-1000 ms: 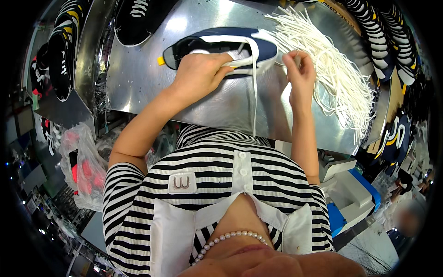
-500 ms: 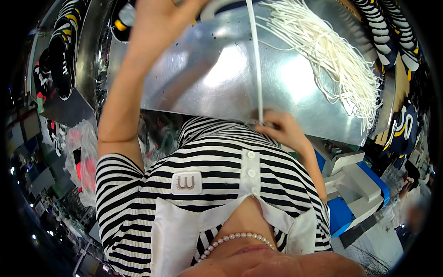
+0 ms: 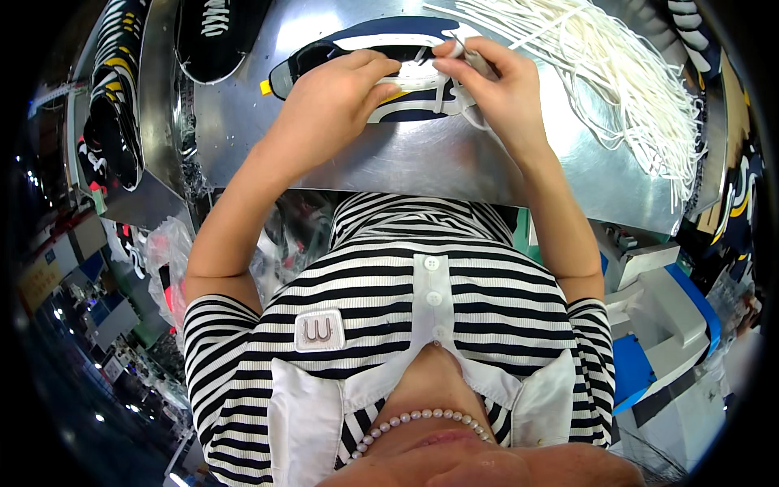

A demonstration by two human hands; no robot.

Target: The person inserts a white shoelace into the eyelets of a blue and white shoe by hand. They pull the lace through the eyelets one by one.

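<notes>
Gripping, left hand (image 3: 334, 91): navy shoe (image 3: 398, 29)
Right hand (image 3: 510, 88): narrow pinch, apparently on white lace (image 3: 439, 94)
White lace: could slip if pinch loosens

You have a navy and white shoe (image 3: 406, 109) with a yellow tab (image 3: 264, 88), white laces (image 3: 600, 81) and a silver-grey table (image 3: 454, 162). Your shirt (image 3: 365, 284) is striped black and white, its collar (image 3: 304, 414) plain white, your beads (image 3: 415, 415) pearly; another shoe (image 3: 207, 49) is black.
</notes>
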